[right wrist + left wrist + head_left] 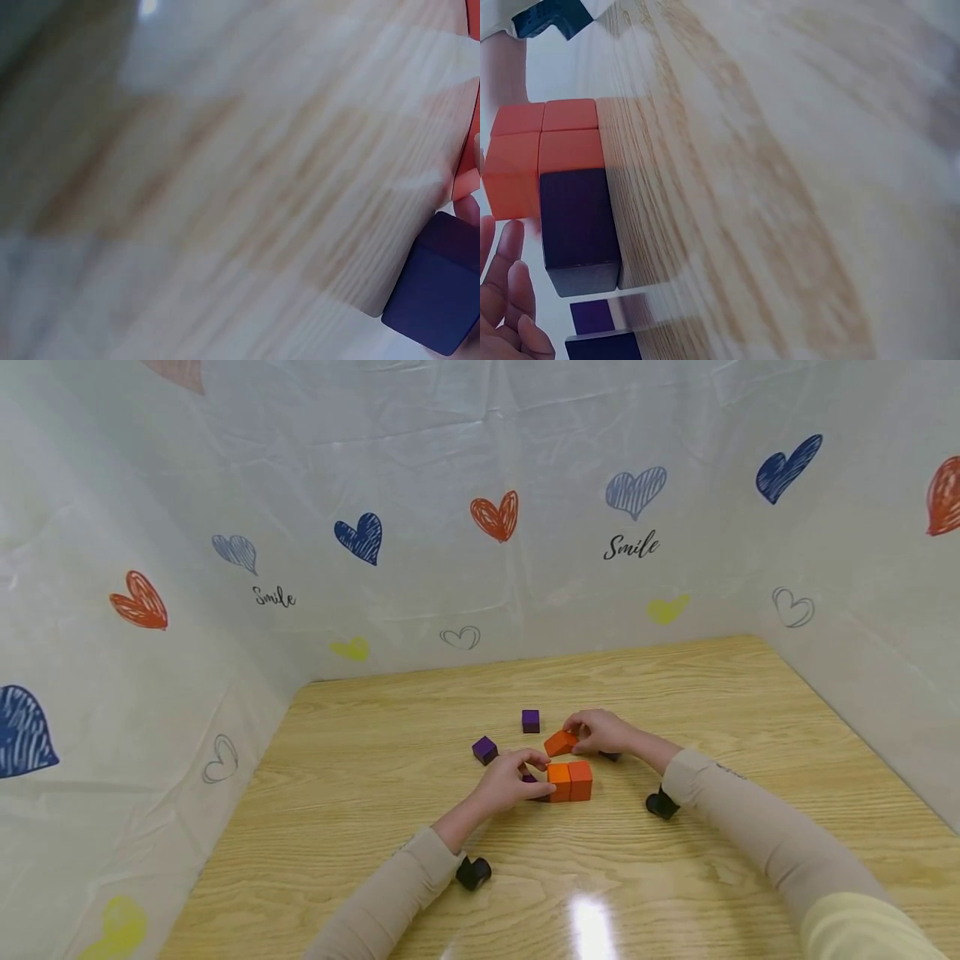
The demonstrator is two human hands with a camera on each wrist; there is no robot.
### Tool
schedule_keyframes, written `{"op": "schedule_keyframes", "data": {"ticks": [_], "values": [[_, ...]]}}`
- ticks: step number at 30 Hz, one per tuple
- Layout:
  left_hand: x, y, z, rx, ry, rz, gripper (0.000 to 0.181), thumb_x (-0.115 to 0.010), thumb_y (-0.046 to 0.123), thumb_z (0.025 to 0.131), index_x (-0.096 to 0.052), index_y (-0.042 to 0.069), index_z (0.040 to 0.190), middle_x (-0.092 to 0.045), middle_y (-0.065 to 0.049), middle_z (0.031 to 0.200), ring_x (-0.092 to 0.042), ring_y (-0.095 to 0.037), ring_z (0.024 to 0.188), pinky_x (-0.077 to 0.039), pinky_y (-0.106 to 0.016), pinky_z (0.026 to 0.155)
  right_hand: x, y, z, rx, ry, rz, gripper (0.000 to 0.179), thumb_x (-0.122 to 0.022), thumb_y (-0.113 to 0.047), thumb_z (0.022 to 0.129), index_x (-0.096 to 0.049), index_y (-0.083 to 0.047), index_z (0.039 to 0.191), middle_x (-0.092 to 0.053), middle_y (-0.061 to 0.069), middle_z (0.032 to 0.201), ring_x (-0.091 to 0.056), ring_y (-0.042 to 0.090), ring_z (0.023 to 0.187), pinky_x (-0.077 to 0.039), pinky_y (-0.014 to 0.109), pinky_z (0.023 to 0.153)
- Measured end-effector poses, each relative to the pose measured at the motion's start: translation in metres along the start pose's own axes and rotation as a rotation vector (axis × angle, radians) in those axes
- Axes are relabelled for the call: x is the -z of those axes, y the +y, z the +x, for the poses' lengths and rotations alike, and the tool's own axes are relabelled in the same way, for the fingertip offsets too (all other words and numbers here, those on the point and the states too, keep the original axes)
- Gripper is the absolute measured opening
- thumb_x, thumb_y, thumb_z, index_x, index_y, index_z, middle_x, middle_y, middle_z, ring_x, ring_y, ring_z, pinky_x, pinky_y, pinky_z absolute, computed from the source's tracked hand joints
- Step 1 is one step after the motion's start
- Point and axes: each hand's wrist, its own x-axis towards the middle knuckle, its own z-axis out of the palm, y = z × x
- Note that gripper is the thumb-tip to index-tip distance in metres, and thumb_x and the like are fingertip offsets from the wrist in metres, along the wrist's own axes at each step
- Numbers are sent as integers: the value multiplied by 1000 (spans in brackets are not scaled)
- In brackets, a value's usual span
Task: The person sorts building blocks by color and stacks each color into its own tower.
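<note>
Near the table's middle, two orange blocks (569, 781) stand side by side in the head view. The left wrist view shows orange blocks (570, 150) two high, beside a dark purple block (577, 225) on the table. My left hand (510, 779) has thumb and index finger at the left orange block, pinching its near and far sides; its other fingers (521, 289) are loosely bent. Just behind, my right hand (600, 732) pinches a tilted orange block (559, 743) between thumb and fingers. Only a red-orange edge (472, 135) of it appears in the right wrist view.
Purple cubes lie behind the stack, one (485, 750) to the left and one (531, 721) farther back. Another purple cube (435, 285) sits under my right hand. A patterned white sheet (420, 602) hangs round the wooden table (360, 777).
</note>
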Motion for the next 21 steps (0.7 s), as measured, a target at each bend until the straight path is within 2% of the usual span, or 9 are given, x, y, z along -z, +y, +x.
{"op": "schedule_keyframes", "data": {"ticks": [8,14,21], "values": [[0,0,1,-1,-7,-12,35,-73,26,78,-62,11,109,-64,-4,101,-52,-12,76,-43,-22,67,1,4,-3,-29,1,36,39,-73,-17,77,-62,2,109,-64,13,101,-50,14,74,-42,28,67],[-1,-1,1,3,-10,-16,37,-72,25,79,-62,10,112,-64,-4,101,-52,-12,78,-43,-23,69,3,2,-5,-57,10,93,40,-72,-18,79,-61,1,112,-62,14,106,-53,19,84,-44,33,75],[-2,-1,3,1,-13,21,34,-72,24,80,-62,12,110,-65,-3,101,-54,-9,75,-44,-21,68,12,-3,-10,-54,31,144,40,-72,-15,79,-60,2,112,-62,13,102,-54,19,81,-45,32,73]]}}
